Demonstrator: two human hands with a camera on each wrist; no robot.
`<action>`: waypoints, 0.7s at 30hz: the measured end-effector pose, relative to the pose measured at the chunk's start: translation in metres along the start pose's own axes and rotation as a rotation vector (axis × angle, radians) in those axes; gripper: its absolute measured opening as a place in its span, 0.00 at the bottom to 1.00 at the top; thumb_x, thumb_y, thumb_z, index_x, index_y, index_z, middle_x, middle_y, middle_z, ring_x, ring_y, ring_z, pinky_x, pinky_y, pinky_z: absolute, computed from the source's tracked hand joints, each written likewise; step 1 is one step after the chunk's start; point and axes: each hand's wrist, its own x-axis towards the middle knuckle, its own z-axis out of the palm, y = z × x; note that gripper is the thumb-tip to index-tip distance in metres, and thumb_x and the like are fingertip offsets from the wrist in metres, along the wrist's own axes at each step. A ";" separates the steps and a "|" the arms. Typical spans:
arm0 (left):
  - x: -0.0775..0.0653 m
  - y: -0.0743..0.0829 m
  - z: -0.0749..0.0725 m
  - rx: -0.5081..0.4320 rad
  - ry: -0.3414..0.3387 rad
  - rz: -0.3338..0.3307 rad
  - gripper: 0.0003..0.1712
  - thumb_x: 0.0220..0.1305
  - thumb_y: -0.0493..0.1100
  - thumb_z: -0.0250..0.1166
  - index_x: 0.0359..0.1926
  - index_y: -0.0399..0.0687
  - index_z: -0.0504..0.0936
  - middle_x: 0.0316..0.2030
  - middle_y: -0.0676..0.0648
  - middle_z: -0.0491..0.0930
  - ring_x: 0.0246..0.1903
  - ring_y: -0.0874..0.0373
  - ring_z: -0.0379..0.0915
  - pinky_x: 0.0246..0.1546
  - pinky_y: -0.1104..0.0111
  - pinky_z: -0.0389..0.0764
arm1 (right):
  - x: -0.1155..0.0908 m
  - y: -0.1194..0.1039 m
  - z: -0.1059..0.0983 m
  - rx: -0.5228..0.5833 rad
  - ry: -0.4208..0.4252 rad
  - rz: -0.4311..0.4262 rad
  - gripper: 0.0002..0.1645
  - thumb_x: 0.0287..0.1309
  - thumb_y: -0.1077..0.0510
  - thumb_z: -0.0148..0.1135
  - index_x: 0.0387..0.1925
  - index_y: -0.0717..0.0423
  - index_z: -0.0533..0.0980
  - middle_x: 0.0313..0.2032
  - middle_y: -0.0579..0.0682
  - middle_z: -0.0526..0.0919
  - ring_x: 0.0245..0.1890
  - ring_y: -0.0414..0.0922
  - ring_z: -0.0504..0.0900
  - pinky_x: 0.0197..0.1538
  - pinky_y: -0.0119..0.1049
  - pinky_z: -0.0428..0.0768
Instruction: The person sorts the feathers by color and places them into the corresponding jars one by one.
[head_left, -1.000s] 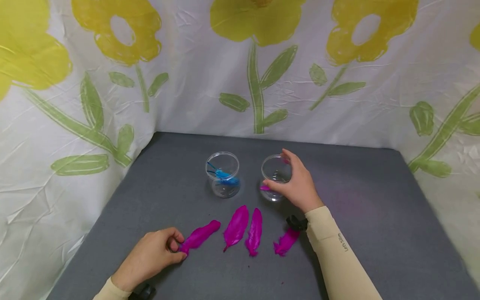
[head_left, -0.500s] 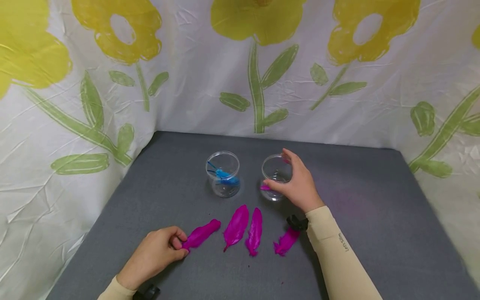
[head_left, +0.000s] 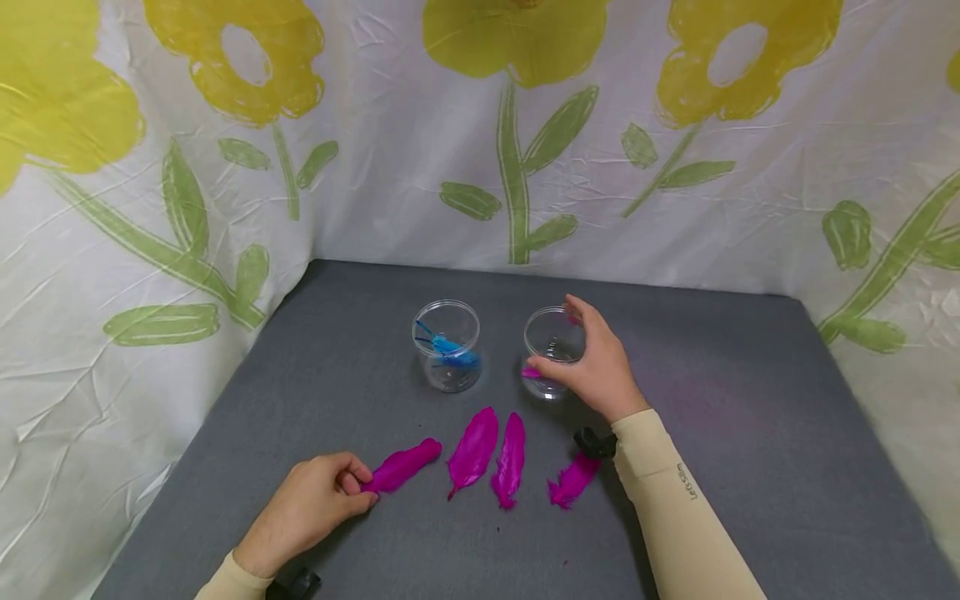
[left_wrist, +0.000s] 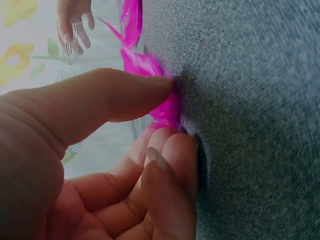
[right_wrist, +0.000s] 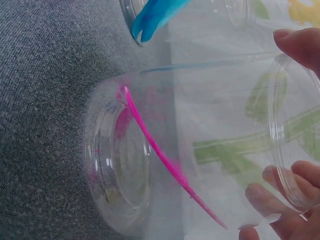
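Note:
In the head view my left hand (head_left: 311,508) has its thumb and fingers at the near end of a magenta feather (head_left: 405,467) lying on the table; in the left wrist view the feather (left_wrist: 167,107) shows between thumb and fingertips. My right hand (head_left: 596,367) grips the rim of a clear plastic cup (head_left: 551,387) that stands upright. One magenta feather (right_wrist: 160,155) leans inside this cup in the right wrist view. Beside it is a second clear cup (head_left: 450,383) with blue feathers (head_left: 453,352) inside.
Two more magenta feathers, a broad one (head_left: 474,446) and a narrow one (head_left: 510,462), lie in the middle of the grey table (head_left: 750,467). Another feather (head_left: 573,482) is partly under the right wrist. A white cloth (head_left: 390,167) with painted flowers hangs behind.
The left hand has shifted slightly to the right at the feather's end. My right hand and the two cups stay in place.

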 end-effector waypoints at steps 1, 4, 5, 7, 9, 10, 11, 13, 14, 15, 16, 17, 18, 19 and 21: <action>0.000 0.000 0.000 -0.001 0.001 -0.007 0.13 0.55 0.47 0.84 0.36 0.56 0.87 0.25 0.59 0.80 0.24 0.66 0.70 0.27 0.71 0.70 | 0.000 0.000 0.000 0.000 0.001 0.000 0.70 0.47 0.28 0.84 0.84 0.41 0.58 0.77 0.49 0.72 0.77 0.51 0.72 0.76 0.61 0.73; 0.000 -0.001 -0.001 0.020 0.017 -0.006 0.18 0.52 0.49 0.86 0.37 0.56 0.84 0.28 0.55 0.77 0.26 0.64 0.68 0.28 0.70 0.68 | 0.000 0.000 0.000 0.001 0.000 -0.002 0.70 0.47 0.29 0.84 0.84 0.42 0.58 0.77 0.49 0.72 0.77 0.51 0.72 0.76 0.61 0.73; 0.000 -0.001 -0.001 0.029 0.026 0.000 0.20 0.51 0.50 0.87 0.38 0.56 0.84 0.29 0.54 0.76 0.27 0.63 0.67 0.28 0.70 0.67 | 0.000 0.000 0.000 0.002 -0.001 -0.003 0.70 0.47 0.29 0.84 0.84 0.42 0.58 0.77 0.49 0.71 0.77 0.51 0.72 0.76 0.61 0.73; 0.000 -0.001 -0.002 0.046 0.045 0.014 0.23 0.50 0.50 0.88 0.40 0.55 0.82 0.32 0.52 0.74 0.30 0.62 0.65 0.30 0.69 0.66 | 0.001 0.000 0.000 0.004 -0.003 -0.003 0.70 0.47 0.30 0.84 0.85 0.41 0.58 0.77 0.49 0.71 0.77 0.51 0.71 0.76 0.61 0.73; 0.000 0.000 -0.002 0.058 0.064 0.031 0.26 0.48 0.50 0.89 0.42 0.54 0.81 0.35 0.51 0.74 0.32 0.62 0.65 0.32 0.70 0.67 | 0.001 0.000 0.000 0.006 -0.005 -0.002 0.70 0.47 0.30 0.85 0.85 0.41 0.58 0.77 0.49 0.71 0.77 0.51 0.71 0.76 0.61 0.73; 0.000 0.000 -0.002 0.053 0.066 0.034 0.27 0.48 0.50 0.89 0.43 0.53 0.81 0.35 0.51 0.74 0.32 0.62 0.66 0.32 0.70 0.68 | 0.001 0.000 0.000 0.005 -0.006 0.001 0.70 0.47 0.30 0.85 0.85 0.41 0.58 0.77 0.49 0.71 0.77 0.51 0.71 0.76 0.61 0.73; 0.000 0.000 -0.002 0.043 0.062 0.030 0.27 0.48 0.49 0.89 0.44 0.53 0.81 0.36 0.51 0.75 0.32 0.63 0.67 0.32 0.70 0.69 | 0.001 0.000 0.000 0.004 -0.005 0.003 0.70 0.47 0.29 0.85 0.85 0.41 0.58 0.77 0.49 0.71 0.77 0.51 0.71 0.76 0.61 0.73; 0.002 0.001 -0.001 0.034 0.050 0.023 0.27 0.49 0.48 0.88 0.45 0.52 0.82 0.35 0.53 0.78 0.31 0.64 0.69 0.32 0.70 0.70 | 0.000 0.000 0.000 0.004 -0.006 0.008 0.70 0.47 0.29 0.84 0.85 0.41 0.58 0.77 0.49 0.71 0.77 0.50 0.71 0.76 0.61 0.72; 0.002 0.001 -0.001 0.027 0.040 0.017 0.26 0.50 0.47 0.88 0.46 0.52 0.83 0.35 0.55 0.79 0.30 0.65 0.69 0.32 0.70 0.71 | 0.000 0.000 0.000 0.005 -0.007 0.009 0.70 0.47 0.29 0.84 0.85 0.41 0.58 0.77 0.48 0.71 0.78 0.50 0.71 0.77 0.61 0.72; 0.003 0.002 0.000 0.021 0.031 0.011 0.24 0.51 0.47 0.87 0.45 0.52 0.84 0.33 0.56 0.80 0.29 0.65 0.70 0.31 0.70 0.71 | 0.000 0.000 0.000 0.006 -0.009 0.010 0.70 0.47 0.29 0.84 0.85 0.41 0.57 0.77 0.48 0.71 0.78 0.50 0.71 0.77 0.61 0.72; 0.003 0.003 0.000 0.017 0.021 0.003 0.22 0.52 0.46 0.87 0.44 0.52 0.85 0.32 0.57 0.80 0.28 0.65 0.71 0.31 0.71 0.71 | 0.000 0.000 0.000 0.007 -0.010 0.010 0.70 0.47 0.29 0.84 0.85 0.41 0.57 0.77 0.48 0.71 0.78 0.50 0.71 0.77 0.61 0.72; 0.004 0.003 0.001 0.013 0.013 -0.006 0.19 0.53 0.45 0.86 0.43 0.53 0.86 0.30 0.58 0.80 0.27 0.66 0.71 0.30 0.71 0.72 | 0.000 0.000 0.000 0.008 -0.010 0.008 0.70 0.47 0.29 0.84 0.85 0.41 0.57 0.78 0.48 0.71 0.78 0.50 0.71 0.77 0.60 0.72; 0.004 0.004 0.001 0.013 0.009 -0.010 0.17 0.54 0.45 0.85 0.41 0.53 0.87 0.29 0.58 0.81 0.27 0.66 0.71 0.30 0.71 0.72 | 0.000 0.000 0.000 0.010 -0.010 0.008 0.70 0.47 0.29 0.84 0.85 0.41 0.57 0.77 0.48 0.71 0.78 0.50 0.71 0.77 0.60 0.72; 0.004 0.005 0.001 0.012 0.006 -0.013 0.14 0.55 0.44 0.84 0.40 0.54 0.88 0.27 0.59 0.81 0.26 0.66 0.72 0.30 0.71 0.72 | 0.000 0.000 0.000 0.011 -0.008 0.008 0.70 0.47 0.29 0.85 0.85 0.41 0.57 0.77 0.48 0.71 0.78 0.50 0.71 0.77 0.60 0.72; 0.005 0.005 0.002 0.010 0.005 -0.016 0.11 0.56 0.43 0.83 0.37 0.56 0.88 0.25 0.60 0.81 0.25 0.66 0.72 0.29 0.72 0.72 | 0.000 0.000 0.000 0.011 -0.005 0.009 0.70 0.47 0.30 0.85 0.85 0.41 0.58 0.77 0.47 0.71 0.78 0.49 0.71 0.77 0.60 0.72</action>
